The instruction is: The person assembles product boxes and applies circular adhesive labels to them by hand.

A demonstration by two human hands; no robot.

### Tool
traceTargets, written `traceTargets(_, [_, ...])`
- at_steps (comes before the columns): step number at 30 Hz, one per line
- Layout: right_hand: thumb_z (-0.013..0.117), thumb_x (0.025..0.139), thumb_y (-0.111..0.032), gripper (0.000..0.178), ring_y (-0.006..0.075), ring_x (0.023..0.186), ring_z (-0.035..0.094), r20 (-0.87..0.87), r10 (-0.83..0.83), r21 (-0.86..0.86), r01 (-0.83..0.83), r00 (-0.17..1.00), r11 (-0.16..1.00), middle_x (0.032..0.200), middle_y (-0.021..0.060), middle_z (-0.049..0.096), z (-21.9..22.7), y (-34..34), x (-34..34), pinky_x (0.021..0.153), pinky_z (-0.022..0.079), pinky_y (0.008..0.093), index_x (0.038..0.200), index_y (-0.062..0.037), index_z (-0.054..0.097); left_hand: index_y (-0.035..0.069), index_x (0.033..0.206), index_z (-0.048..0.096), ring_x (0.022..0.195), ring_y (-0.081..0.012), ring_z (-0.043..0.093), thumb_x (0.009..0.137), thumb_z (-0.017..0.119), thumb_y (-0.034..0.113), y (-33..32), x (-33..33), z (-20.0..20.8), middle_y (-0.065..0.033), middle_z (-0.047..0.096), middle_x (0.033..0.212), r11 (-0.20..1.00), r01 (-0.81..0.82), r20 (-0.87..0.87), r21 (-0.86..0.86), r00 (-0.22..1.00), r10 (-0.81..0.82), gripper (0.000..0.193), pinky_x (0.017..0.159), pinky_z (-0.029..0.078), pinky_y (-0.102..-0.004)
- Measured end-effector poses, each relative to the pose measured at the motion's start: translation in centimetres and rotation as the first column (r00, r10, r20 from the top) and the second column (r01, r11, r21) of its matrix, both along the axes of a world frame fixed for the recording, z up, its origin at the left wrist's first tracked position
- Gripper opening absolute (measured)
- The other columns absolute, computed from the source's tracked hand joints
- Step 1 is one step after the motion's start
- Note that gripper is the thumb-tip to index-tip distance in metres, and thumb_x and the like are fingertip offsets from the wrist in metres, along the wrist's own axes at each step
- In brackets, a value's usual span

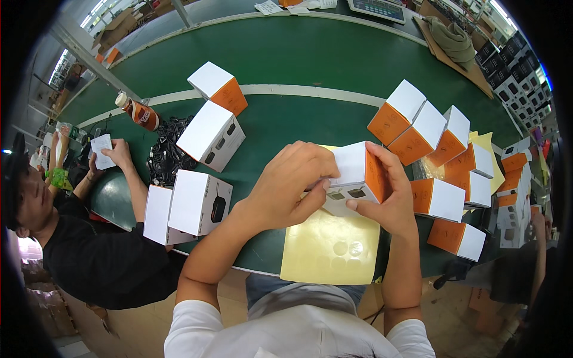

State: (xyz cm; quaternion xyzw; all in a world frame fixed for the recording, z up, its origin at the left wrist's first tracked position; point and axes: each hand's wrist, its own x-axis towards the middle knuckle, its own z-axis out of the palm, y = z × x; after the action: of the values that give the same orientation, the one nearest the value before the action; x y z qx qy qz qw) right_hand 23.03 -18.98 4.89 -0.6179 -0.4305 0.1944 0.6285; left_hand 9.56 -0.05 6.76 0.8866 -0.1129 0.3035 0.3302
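One white-and-orange box [348, 160] is positioned between the two hands, above the far part of a yellow sheet [304, 253]. The right hand [391, 200] grasps the box at its right end: the thumb presses on the near face, and the fingers wrap around the orange side. The left hand [292, 185] is partly closed, with curled fingers and thumb at the left end of the box; whether they pinch it or only press on it cannot be told. The sheet is single where it shows near the person and bears several round marks. Four further boxes [210, 132] stand to the left, and seven more [447, 200] are grouped to the right, beside other yellow sheets [484, 143]. One heap of black cables [169, 152] lies beside the left boxes, with one brown bottle [142, 113] just beyond it. The work surface is a green bench [286, 122], crossed by one pale strip [298, 90]. At the left, a co-worker [113, 262] in dark clothing holds a white paper [102, 150]. At the far edge, a device with keys [377, 9] rests on a grey surface. A tan floor [137, 325] shows below the bench.
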Motion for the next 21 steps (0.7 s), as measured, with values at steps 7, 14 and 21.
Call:
traceTargets(7, [0.084, 0.063, -0.003, 0.085, 0.0181, 0.117, 0.058, -0.098, -0.054, -0.033, 0.051, 0.994, 0.998, 0.130, 0.0094, 0.057, 0.4, 0.1, -0.5, 0.099, 0.048, 0.0315, 0.141, -0.0063, 0.051, 0.008, 0.095, 0.067, 0.085, -0.0254, 0.063, 0.074, 0.073, 0.003, -0.1, -0.1, 0.1, -0.0078, 0.065, 0.102, 0.999, -0.006, 0.047, 0.040, 0.999, 0.005, 0.023, 0.067, 0.049, -0.0319])
traceTargets(14, [0.083, 0.066, -0.002, 0.081, 0.0164, 0.107, 0.063, -0.117, -0.038, -0.148, 0.020, 0.992, 0.989, 0.122, 0.0093, 0.062, 1.8, -0.4, -0.6, 0.094, 0.049, 0.0290, 0.141, -0.0040, 0.052, 0.008, 0.095, 0.066, 0.079, -0.0255, 0.066, 0.069, 0.074, 0.003, -0.4, -0.2, 0.2, -0.0090, 0.065, 0.100, 0.974, -0.016, 0.087, 0.226, 0.996, -0.004, 0.028, 0.064, 0.053, -0.0333])
traceTargets(21, [0.084, 0.065, -0.006, 0.079, 0.0212, 0.111, 0.061, 0.064, -0.114, -0.080, 0.119, 0.991, 0.990, 0.123, 0.0109, 0.061, 1.0, -0.2, -1.1, 0.096, 0.048, 0.0331, 0.138, -0.0042, 0.054, 0.004, 0.097, 0.066, 0.080, -0.0256, 0.065, 0.068, 0.076, -0.001, -0.9, 0.3, -0.5, -0.0110, 0.067, 0.097, 0.991, -0.084, 0.041, -0.107, 0.995, 0.089, 0.031, 0.069, 0.053, -0.0309])
